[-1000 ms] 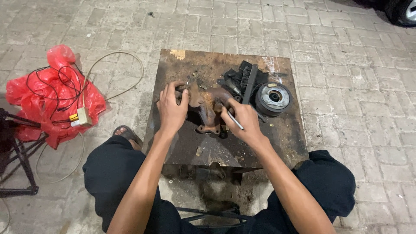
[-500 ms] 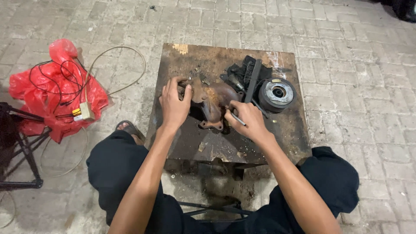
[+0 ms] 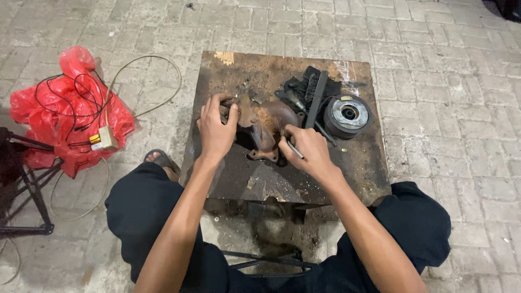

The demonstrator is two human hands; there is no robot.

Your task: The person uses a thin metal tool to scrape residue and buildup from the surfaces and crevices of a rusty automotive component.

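A rusty cast-metal part [image 3: 263,127] with a flange lies in the middle of a small rusty table [image 3: 347,168]. My left hand [image 3: 216,129] grips the part's left end and holds it down. My right hand [image 3: 305,149] is closed on a thin metal rod [image 3: 296,151], its tip hidden against the part's right side. Both forearms reach in from my lap.
A round pulley-like metal disc [image 3: 347,115] sits at the table's right, next to a dark brush and black rag [image 3: 310,89]. On the brick paving to the left lie a red plastic bag [image 3: 70,108] with wires and a plug box [image 3: 106,138]. A black stand [image 3: 24,184] is at far left.
The view has shifted slightly. My right hand with the rod moved a little left and up against the part; my left hand keeps its hold.
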